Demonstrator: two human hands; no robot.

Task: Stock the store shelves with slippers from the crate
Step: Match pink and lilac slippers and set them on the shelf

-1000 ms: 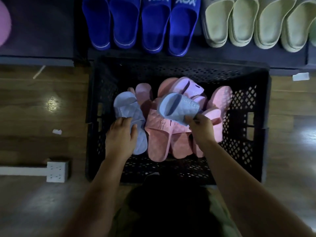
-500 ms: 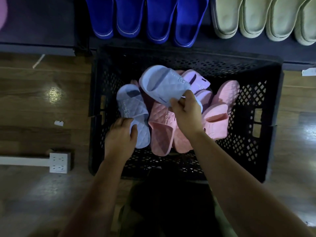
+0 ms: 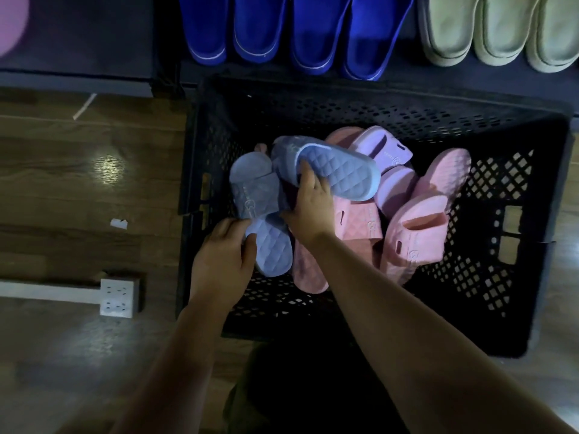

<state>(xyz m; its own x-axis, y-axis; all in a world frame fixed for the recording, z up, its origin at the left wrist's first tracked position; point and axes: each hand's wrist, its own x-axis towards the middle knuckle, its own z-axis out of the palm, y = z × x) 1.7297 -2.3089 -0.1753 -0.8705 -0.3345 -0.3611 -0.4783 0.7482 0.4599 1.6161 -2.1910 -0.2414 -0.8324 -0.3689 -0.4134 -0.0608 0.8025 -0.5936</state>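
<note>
Wooden floor underfoot, both hands work in the crate (image 3: 360,98): left hand (image 3: 224,261) clasps one blue slipper (image 3: 263,214) lengthwise, right hand (image 3: 308,208) grips its crosswise mate (image 3: 332,167).

Wooden floor (image 3: 62,195), black crate (image 3: 360,111), white power strip (image 3: 117,297), paper scrap (image 3: 119,223)

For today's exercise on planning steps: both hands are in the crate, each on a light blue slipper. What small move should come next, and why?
Probably lift both out together. The right hand already holds one light blue slipper tilted above the pile, and the left hand grips the heel of its mate, which looks free to lift. The pair then goes to the shelf beyond the black crate.
</note>
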